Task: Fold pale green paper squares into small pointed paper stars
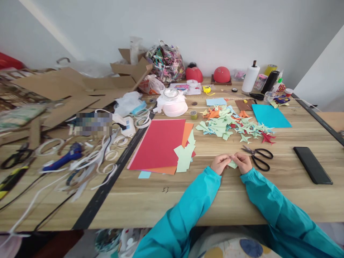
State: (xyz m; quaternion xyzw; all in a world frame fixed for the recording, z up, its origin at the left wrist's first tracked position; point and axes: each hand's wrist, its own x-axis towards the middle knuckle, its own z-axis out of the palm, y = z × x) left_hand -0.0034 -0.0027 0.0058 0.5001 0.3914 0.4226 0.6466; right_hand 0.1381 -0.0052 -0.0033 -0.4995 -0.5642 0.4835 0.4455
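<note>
A small light green piece of paper (233,164) is pinched between my two hands, just above the wooden table. My left hand (220,163) grips it from the left, and my right hand (242,162) from the right; the fingers cover most of it. Black-handled scissors (259,156) lie beside my right hand, their blades partly spread. Beyond my hands is a heap of folded paper pieces (223,123), mostly light green, with some orange, red and blue. To the left, light green paper strips (185,156) overlap a stack of red sheets (159,143) and orange sheets.
A black phone (312,165) lies at the right. Blue paper (271,115) is behind it, near bottles and a white paper roll (250,79). Left of the dark table strip are a blue glue gun (63,157), tangled white cords and open cardboard (64,84).
</note>
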